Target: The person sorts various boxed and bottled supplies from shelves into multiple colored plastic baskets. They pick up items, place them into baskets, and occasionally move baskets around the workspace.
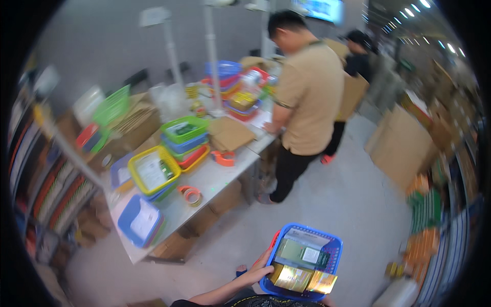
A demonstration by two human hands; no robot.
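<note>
A blue plastic basket (333, 244) is held in front of my body, with a red basket edge (274, 239) showing along its left side. In it lie a dark green box (296, 254) with a white label, a shiny gold box (292, 279), a smaller gold box (321, 282) and a sheet of paper (307, 236). My left hand (262, 270) is closed on the left side of the basket. Only a sliver of my right hand (327, 301) shows at the basket's lower right corner; its fingers are hidden.
To the left stands a white table (215, 185) with stacked coloured baskets (185, 129), tape dispensers (191, 195) and flat cardboard (230, 134). A person in a tan shirt (313, 97) works at it; another person (358, 56) stands behind. Shelves (463, 204) and cartons line the right.
</note>
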